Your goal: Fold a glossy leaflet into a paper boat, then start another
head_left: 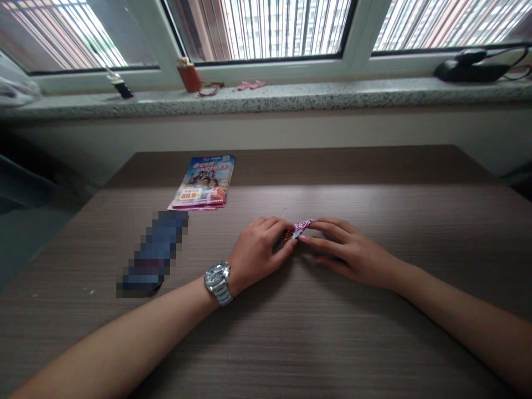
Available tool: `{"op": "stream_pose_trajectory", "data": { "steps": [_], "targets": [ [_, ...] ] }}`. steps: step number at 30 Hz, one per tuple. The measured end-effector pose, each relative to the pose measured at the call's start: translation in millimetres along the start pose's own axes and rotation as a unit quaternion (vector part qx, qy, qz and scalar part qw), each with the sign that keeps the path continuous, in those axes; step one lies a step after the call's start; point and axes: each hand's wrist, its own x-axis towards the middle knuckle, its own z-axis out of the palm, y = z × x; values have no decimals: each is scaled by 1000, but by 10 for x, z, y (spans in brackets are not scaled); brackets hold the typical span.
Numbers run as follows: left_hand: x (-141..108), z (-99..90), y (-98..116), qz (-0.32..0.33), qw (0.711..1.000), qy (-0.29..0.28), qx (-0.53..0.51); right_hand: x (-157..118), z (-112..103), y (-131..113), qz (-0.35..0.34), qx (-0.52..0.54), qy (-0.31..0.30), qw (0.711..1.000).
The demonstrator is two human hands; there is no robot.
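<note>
A small folded paper [302,228], printed in pink, white and blue, is between my two hands above the middle of the table. My left hand [261,246] wears a silver watch [218,282] at the wrist. Its thumb and fingers close on the paper's left end, hiding part of it. From the other side, my right hand [353,249] holds the right end with its fingertips, its fingers fairly straight. A stack of colourful printed flyers [205,183] lies farther back on the left.
A dark blue, pixelated object [153,255] lies left of my left arm on the wood-grain table [332,343]. Beyond it, the stone windowsill [291,100] carries a red-brown item with a cord [189,76], pink pieces [250,85], a small black-and-white object [120,87] and a black device [474,67].
</note>
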Motion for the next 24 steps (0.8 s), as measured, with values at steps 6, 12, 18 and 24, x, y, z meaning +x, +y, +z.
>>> {"op": "stream_pose_trajectory", "data": {
  "steps": [6, 12, 18, 24],
  "targets": [
    [8, 6, 8, -6, 1000, -6, -23, 14, -9, -16, -1, -9, -2, 1000],
    [11, 12, 4, -17, 998, -1, -53, 17, -13, -16, -2, -29, -6, 1000],
    [2, 21, -9, -15, 996, 3, -85, 10, -18, -10, -7, -46, -4, 999],
    [-1, -1, -4, -10, 992, -14, -122, 21, -34, -26, -14, -53, -3, 998]
  ]
}}
